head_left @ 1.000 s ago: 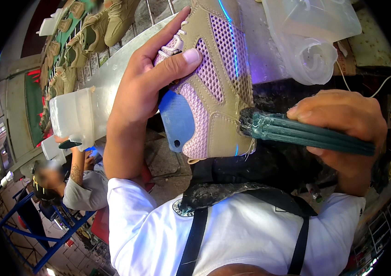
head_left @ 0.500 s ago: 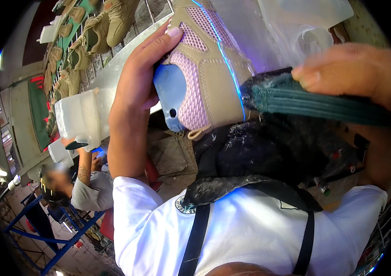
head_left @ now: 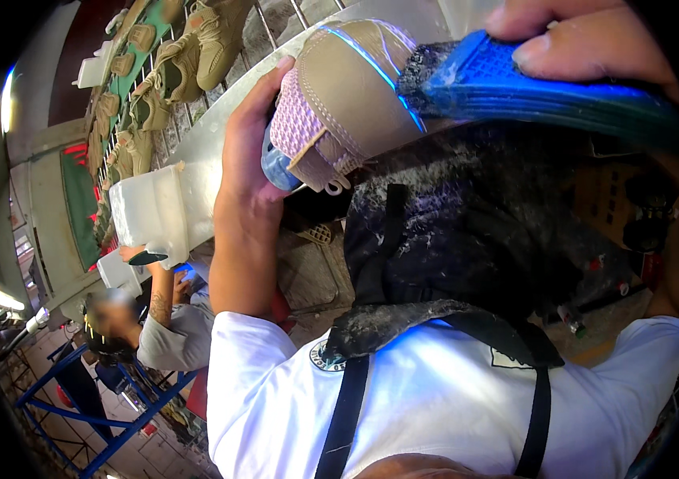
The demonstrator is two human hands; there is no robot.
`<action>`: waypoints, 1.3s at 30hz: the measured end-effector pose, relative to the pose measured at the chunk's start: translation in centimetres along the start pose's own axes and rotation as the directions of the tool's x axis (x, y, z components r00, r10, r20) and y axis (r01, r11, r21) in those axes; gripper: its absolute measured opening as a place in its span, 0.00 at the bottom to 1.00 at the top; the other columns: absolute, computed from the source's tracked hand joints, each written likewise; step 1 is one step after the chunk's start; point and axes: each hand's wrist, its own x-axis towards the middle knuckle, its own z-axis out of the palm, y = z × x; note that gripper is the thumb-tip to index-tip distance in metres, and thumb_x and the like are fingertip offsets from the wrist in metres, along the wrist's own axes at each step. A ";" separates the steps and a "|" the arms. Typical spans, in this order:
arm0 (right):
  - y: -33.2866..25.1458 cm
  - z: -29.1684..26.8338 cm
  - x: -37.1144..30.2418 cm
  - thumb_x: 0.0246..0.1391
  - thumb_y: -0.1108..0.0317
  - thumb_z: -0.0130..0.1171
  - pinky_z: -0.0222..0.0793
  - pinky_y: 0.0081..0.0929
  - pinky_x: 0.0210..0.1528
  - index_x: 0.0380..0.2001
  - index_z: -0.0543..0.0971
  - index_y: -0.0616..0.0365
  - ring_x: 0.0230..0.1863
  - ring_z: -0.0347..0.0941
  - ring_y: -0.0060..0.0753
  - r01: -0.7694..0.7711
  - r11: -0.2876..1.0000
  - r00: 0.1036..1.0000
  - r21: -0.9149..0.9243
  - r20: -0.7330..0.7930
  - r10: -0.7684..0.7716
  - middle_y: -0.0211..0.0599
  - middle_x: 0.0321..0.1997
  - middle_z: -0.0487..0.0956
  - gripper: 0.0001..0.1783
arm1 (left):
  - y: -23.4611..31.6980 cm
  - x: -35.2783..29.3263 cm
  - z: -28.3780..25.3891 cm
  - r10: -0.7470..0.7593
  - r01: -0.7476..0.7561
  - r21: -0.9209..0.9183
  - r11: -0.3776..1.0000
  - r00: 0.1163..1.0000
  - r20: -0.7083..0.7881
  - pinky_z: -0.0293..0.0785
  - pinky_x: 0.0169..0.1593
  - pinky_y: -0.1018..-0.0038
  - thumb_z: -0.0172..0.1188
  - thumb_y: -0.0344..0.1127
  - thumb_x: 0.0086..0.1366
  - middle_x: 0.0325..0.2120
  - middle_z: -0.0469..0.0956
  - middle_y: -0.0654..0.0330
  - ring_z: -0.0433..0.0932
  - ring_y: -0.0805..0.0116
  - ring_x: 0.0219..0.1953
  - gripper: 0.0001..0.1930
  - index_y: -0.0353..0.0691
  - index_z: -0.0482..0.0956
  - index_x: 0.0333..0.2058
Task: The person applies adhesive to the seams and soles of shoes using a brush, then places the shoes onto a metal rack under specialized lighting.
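My left hand (head_left: 253,132) is closed around a beige and pale pink shoe upper (head_left: 351,92), its fingers along the left side. The upper is stretched over a blue shoe last (head_left: 279,168), which shows at the lower left. A glowing blue line curves across the beige part toward its right edge. At the upper right my right hand (head_left: 595,48) grips a brush (head_left: 507,80) with a thick ribbed handle, lit blue. The brush's dark, crusted end meets the upper's right edge beside the line. Part of the right hand lies beyond the picture's rim.
Several beige shoes (head_left: 184,68) stand on a wire rack at the upper left. A whitish plastic container (head_left: 148,207) sits below it. At the lower left another person (head_left: 172,335) in a grey sleeve works near a blue metal frame (head_left: 92,411). A dark apron (head_left: 451,223) covers my lap.
The shoe upper has turned in my left hand, bringing a broad beige side into view. My right hand and the brush have moved up and left, and the brush handle now shines blue.
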 end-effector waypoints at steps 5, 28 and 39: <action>1.9 -0.3 1.2 0.58 0.70 0.61 0.76 0.34 0.52 0.42 0.81 0.66 0.46 0.82 0.48 0.029 0.991 0.998 0.133 -0.053 -0.022 0.58 0.45 0.82 0.11 | -0.6 -1.5 -0.9 0.023 -0.022 0.014 1.000 0.997 -0.067 0.80 0.50 0.53 0.46 0.46 0.74 0.48 0.79 0.46 0.81 0.49 0.48 0.24 0.32 0.72 0.55; 1.3 1.8 0.5 0.53 0.80 0.66 0.75 0.32 0.52 0.39 0.83 0.72 0.47 0.82 0.51 0.077 0.938 0.996 0.339 -0.071 -0.056 0.66 0.46 0.81 0.10 | -7.2 -8.3 3.3 -0.363 0.315 -0.664 0.679 0.929 0.070 0.72 0.17 0.85 0.48 0.47 0.74 0.32 0.66 0.47 0.67 0.63 0.28 0.26 0.27 0.65 0.58; 2.1 1.3 0.8 0.50 0.86 0.64 0.73 0.37 0.55 0.41 0.84 0.74 0.52 0.80 0.57 0.362 0.828 0.930 0.428 -0.113 -0.348 0.69 0.45 0.81 0.13 | -8.3 -8.8 2.7 -0.429 0.371 -0.745 0.554 0.894 0.126 0.73 0.16 0.83 0.47 0.46 0.74 0.30 0.67 0.48 0.68 0.63 0.27 0.26 0.30 0.63 0.60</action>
